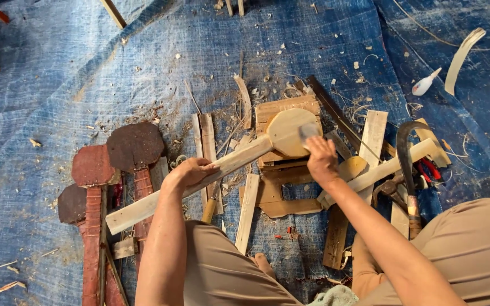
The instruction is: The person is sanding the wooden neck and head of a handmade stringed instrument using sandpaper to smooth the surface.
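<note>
my left hand clamps the long neck of the pale wooden paddle-shaped piece, which lies slantwise over a low wooden block on the blue tarp. my right hand grips a small grey pad, pressed to its round head. dark red finished pieces lie just left.
</note>
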